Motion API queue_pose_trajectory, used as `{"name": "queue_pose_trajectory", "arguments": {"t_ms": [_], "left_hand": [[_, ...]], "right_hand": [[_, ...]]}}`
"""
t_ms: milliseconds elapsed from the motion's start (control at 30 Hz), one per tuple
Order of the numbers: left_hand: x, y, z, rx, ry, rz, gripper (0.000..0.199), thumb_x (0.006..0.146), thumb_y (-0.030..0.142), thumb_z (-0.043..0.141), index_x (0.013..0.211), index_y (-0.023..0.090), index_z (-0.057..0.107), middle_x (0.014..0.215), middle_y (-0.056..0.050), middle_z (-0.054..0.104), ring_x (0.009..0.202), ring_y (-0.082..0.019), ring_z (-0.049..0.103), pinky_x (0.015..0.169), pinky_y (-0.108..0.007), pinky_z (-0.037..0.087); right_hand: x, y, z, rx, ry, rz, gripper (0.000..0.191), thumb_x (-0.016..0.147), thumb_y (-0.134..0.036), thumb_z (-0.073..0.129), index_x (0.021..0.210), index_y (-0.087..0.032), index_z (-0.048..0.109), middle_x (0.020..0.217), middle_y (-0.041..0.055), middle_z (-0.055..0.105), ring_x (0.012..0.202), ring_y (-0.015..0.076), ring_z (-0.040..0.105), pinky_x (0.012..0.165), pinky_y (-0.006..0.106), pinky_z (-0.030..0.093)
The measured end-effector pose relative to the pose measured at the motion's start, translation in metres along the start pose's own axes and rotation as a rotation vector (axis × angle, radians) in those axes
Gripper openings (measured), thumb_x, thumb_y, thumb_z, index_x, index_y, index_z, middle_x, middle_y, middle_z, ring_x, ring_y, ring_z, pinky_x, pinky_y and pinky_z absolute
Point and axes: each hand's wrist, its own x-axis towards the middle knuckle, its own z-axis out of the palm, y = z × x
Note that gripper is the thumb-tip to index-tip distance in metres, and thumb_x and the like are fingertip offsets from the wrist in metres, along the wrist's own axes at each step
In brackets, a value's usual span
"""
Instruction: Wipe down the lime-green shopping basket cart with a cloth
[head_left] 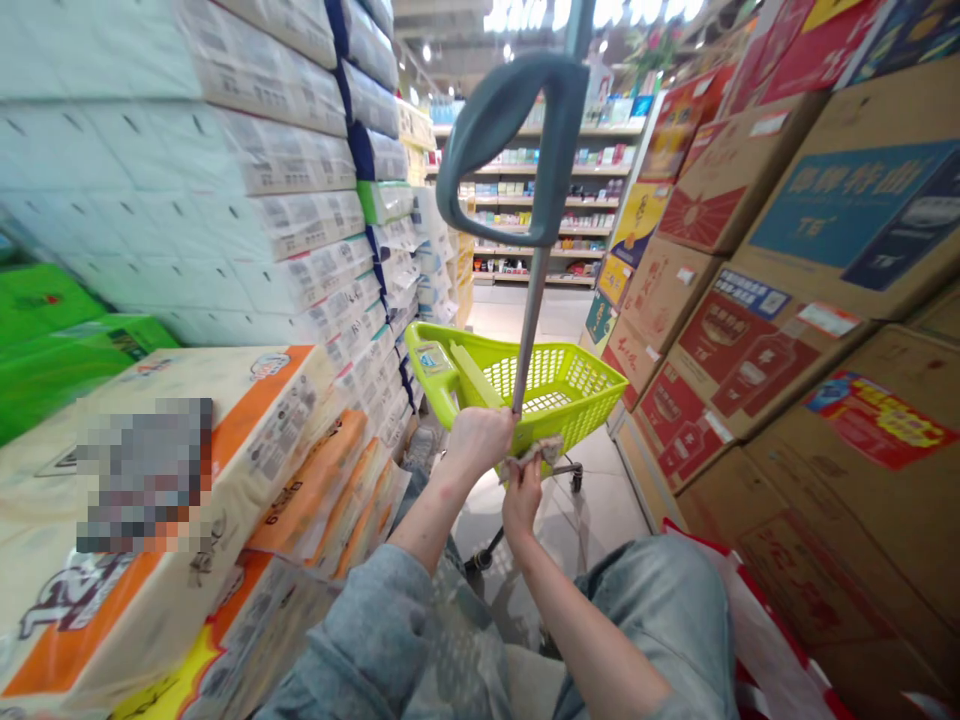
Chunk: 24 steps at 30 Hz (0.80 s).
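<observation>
A lime-green shopping cart (592, 425) with a basket of open lattice stands in front of my knees. From it rises a grey metal pole (531, 310), topped by a blue-grey loop handle (551, 150). My left hand (484, 440) is closed around the pole's lower end, at the basket's near rim; its fingertips are partly hidden. Just below and to the right, my right hand (523, 495) pinches a crumpled greyish rag (547, 452) and presses it against the outside of the basket's near end.
Stacked tissue packs (300, 150) wall the left side, with a lower pile of orange-and-cream packs (247, 440) nearer. Cardboard cartons (795, 340) rise on the right. A red-edged white bag (765, 620) lies beside my right knee. Store shelves (555, 200) stand at the back.
</observation>
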Motion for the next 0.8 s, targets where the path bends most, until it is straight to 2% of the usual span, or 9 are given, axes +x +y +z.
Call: {"name": "queue_pose_trajectory", "arguments": {"t_ms": [133, 267, 333, 400, 500, 567, 600, 700, 800], "left_hand": [[0.002, 0.005, -0.002, 0.007, -0.013, -0.001, 0.033, 0.092, 0.03, 0.031, 0.089, 0.012, 0.059, 0.074, -0.013, 0.066, 0.069, -0.023, 0.066, 0.061, -0.03, 0.045], [0.0, 0.011, -0.005, -0.004, 0.003, 0.012, 0.031, 0.091, 0.027, 0.031, 0.105, 0.013, 0.055, 0.078, -0.012, 0.067, 0.069, -0.023, 0.066, 0.06, -0.03, 0.046], [-0.001, 0.01, -0.007, -0.026, 0.002, 0.024, 0.032, 0.091, 0.026, 0.029, 0.11, 0.014, 0.053, 0.079, -0.012, 0.068, 0.07, -0.023, 0.066, 0.062, -0.031, 0.047], [-0.002, 0.005, -0.009, -0.068, -0.011, 0.061, 0.032, 0.091, 0.027, 0.031, 0.11, 0.015, 0.054, 0.082, -0.011, 0.068, 0.072, -0.022, 0.066, 0.064, -0.031, 0.048], [-0.003, -0.013, -0.011, -0.175, 0.059, 0.139, 0.032, 0.092, 0.028, 0.031, 0.111, 0.019, 0.056, 0.096, -0.009, 0.069, 0.085, -0.02, 0.065, 0.076, -0.032, 0.048], [-0.003, -0.025, -0.011, -0.23, 0.156, 0.112, 0.033, 0.093, 0.028, 0.029, 0.106, 0.021, 0.059, 0.101, -0.006, 0.068, 0.091, -0.017, 0.063, 0.088, -0.033, 0.044], [-0.003, -0.03, -0.009, -0.236, 0.194, 0.068, 0.034, 0.093, 0.027, 0.028, 0.101, 0.021, 0.061, 0.097, -0.005, 0.069, 0.091, -0.017, 0.063, 0.091, -0.033, 0.041], [-0.005, -0.038, -0.004, -0.208, 0.242, -0.087, 0.036, 0.093, 0.028, 0.029, 0.084, 0.019, 0.062, 0.075, -0.004, 0.068, 0.076, -0.018, 0.062, 0.085, -0.034, 0.042], [-0.008, -0.037, 0.0, -0.264, 0.291, -0.137, 0.033, 0.093, 0.026, 0.027, 0.088, 0.019, 0.06, 0.072, -0.003, 0.066, 0.073, -0.018, 0.06, 0.08, -0.033, 0.041]], "right_hand": [[0.029, -0.036, -0.012, 0.069, 0.1, 0.017, 0.061, 0.094, -0.045, 0.025, 0.141, -0.007, 0.03, 0.145, 0.0194, 0.032, 0.135, 0.0247, 0.03, 0.105, 0.043, 0.031], [0.056, -0.078, -0.026, 0.126, 0.088, -0.114, 0.055, 0.094, -0.043, 0.027, 0.14, -0.014, 0.035, 0.145, 0.0139, 0.035, 0.135, 0.0232, 0.03, 0.107, 0.045, 0.028], [0.07, -0.096, -0.035, 0.197, 0.029, -0.139, 0.053, 0.093, -0.045, 0.03, 0.136, -0.015, 0.042, 0.137, 0.0135, 0.046, 0.129, 0.0237, 0.039, 0.105, 0.045, 0.031], [0.084, -0.11, -0.044, 0.28, -0.03, -0.1, 0.054, 0.092, -0.048, 0.031, 0.13, -0.014, 0.049, 0.123, 0.0141, 0.059, 0.115, 0.0238, 0.053, 0.096, 0.041, 0.041], [0.097, -0.119, -0.055, 0.375, -0.136, -0.056, 0.057, 0.09, -0.054, 0.033, 0.12, -0.012, 0.056, 0.096, 0.0113, 0.069, 0.086, 0.0211, 0.063, 0.074, 0.032, 0.05], [0.097, -0.118, -0.055, 0.404, -0.21, -0.072, 0.055, 0.09, -0.055, 0.032, 0.114, -0.013, 0.058, 0.083, 0.0079, 0.069, 0.074, 0.0189, 0.063, 0.066, 0.029, 0.049], [0.095, -0.116, -0.052, 0.41, -0.236, -0.097, 0.053, 0.09, -0.054, 0.033, 0.112, -0.014, 0.058, 0.082, 0.0071, 0.068, 0.074, 0.0185, 0.062, 0.066, 0.029, 0.049], [0.086, -0.113, -0.039, 0.375, -0.221, -0.179, 0.043, 0.087, -0.053, 0.041, 0.108, -0.018, 0.056, 0.088, 0.0068, 0.066, 0.082, 0.0193, 0.061, 0.071, 0.03, 0.048], [0.084, -0.119, -0.029, 0.317, -0.189, -0.148, 0.036, 0.087, -0.052, 0.041, 0.096, -0.019, 0.054, 0.08, 0.0044, 0.064, 0.072, 0.0185, 0.059, 0.067, 0.031, 0.046]]}}
